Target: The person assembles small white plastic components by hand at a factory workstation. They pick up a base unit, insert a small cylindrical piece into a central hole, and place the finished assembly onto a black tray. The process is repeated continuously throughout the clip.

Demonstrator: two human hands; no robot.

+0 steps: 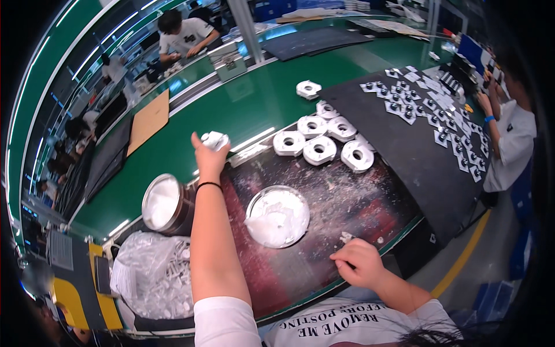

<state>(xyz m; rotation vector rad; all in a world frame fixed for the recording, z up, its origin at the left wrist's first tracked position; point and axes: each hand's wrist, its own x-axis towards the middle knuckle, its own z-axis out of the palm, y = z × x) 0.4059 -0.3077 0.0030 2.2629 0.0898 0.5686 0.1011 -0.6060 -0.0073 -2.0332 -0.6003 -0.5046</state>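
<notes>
green bench (243, 110) | clear bag of white parts (153, 274) lower left | your left hand (208, 153) grips white part (215, 139) | right hand (358, 263) curled, contents unclear | paste dish (277, 216) between

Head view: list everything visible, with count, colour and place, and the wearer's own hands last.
White ring-shaped parts: about seven, white, far edge of the dark mat and belt.
Round dish: one, metal with white paste, mat centre.
Open can: one, metal, white inside, left of the mat.
Clear bag of small white pieces: one, lower left.
Small square parts: many, white and black, on the black sheet at right.
Green belt: one, running across.
Other people: several, along the belt.
Left hand: raised, gripping a white part.
Right hand: closed, resting on the mat; contents hidden.
</notes>
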